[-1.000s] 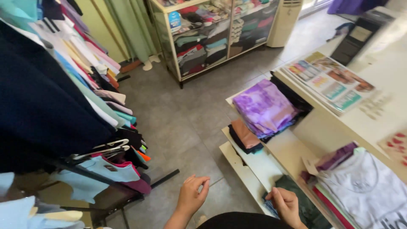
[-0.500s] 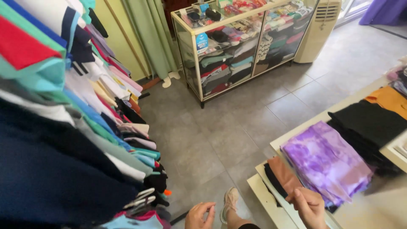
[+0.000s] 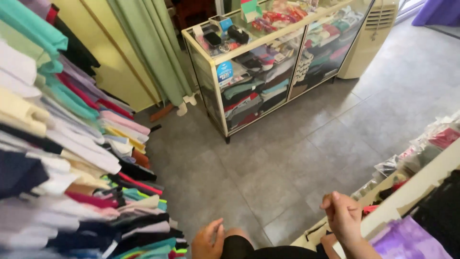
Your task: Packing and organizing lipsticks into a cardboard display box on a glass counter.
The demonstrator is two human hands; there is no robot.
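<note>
hands hover empty: right hand [image 3: 344, 217] fingers curled together by purple cloth [image 3: 405, 241], left hand [image 3: 209, 240] fingers apart.

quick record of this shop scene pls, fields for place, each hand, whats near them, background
place: clothing shop, grey tiled floor
left hand: low in view, fingers loosely curled, holding nothing visible
right hand: raised, fingers curled, beside the white shelf edge
near right hand: purple tie-dye fabric
left side: rack of hanging clothes
background: glass display case of folded garments, green curtain
</note>
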